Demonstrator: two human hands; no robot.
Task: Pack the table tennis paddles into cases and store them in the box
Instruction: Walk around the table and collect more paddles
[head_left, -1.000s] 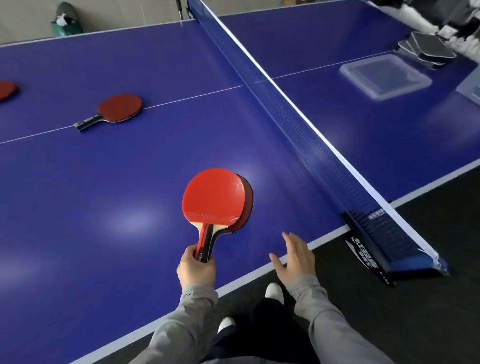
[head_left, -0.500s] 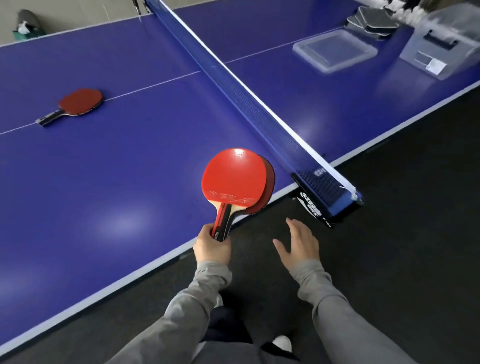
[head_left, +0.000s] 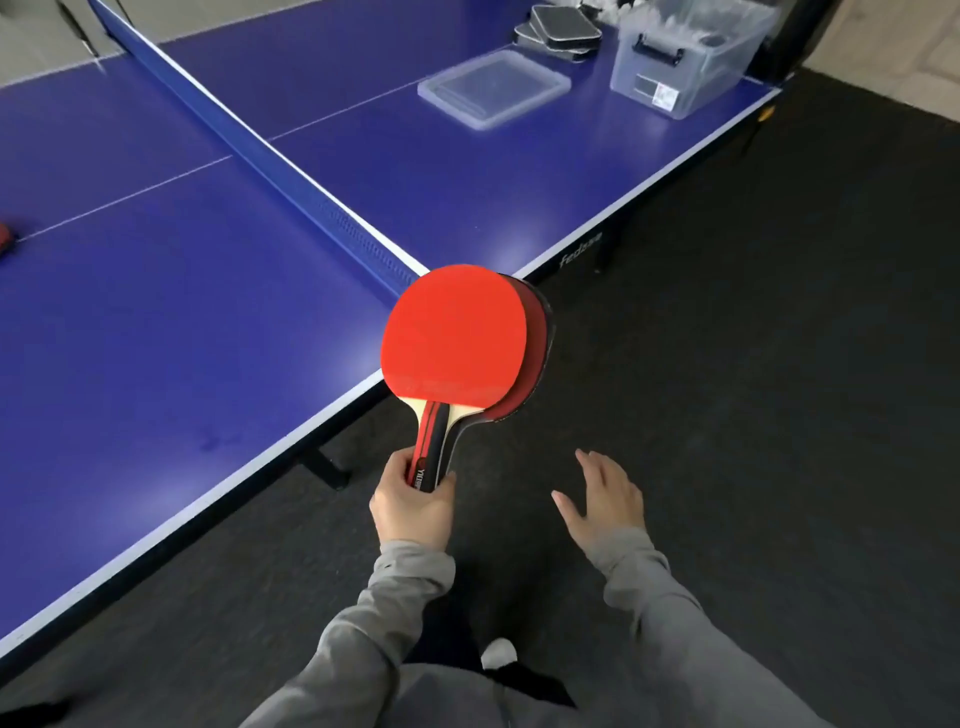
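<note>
Left hand (head_left: 410, 506) grips two stacked paddles (head_left: 457, 338) by the handles (right hand (head_left: 602, 493) spread, empty); keep blades aligned above the grip toward the cases (head_left: 558, 28).

A blue table (head_left: 182, 322) with white lines and a white edge stands on dark floor (head_left: 753, 415). A net (head_left: 270, 171) crosses it. On the far half lie a clear lid (head_left: 493, 88), a stack of black cases (head_left: 558, 31) just behind it, and a clear box (head_left: 680, 62) near the far corner, beside the cases. At the left edge, a red paddle (head_left: 6, 239) lies partly cut off.
</note>
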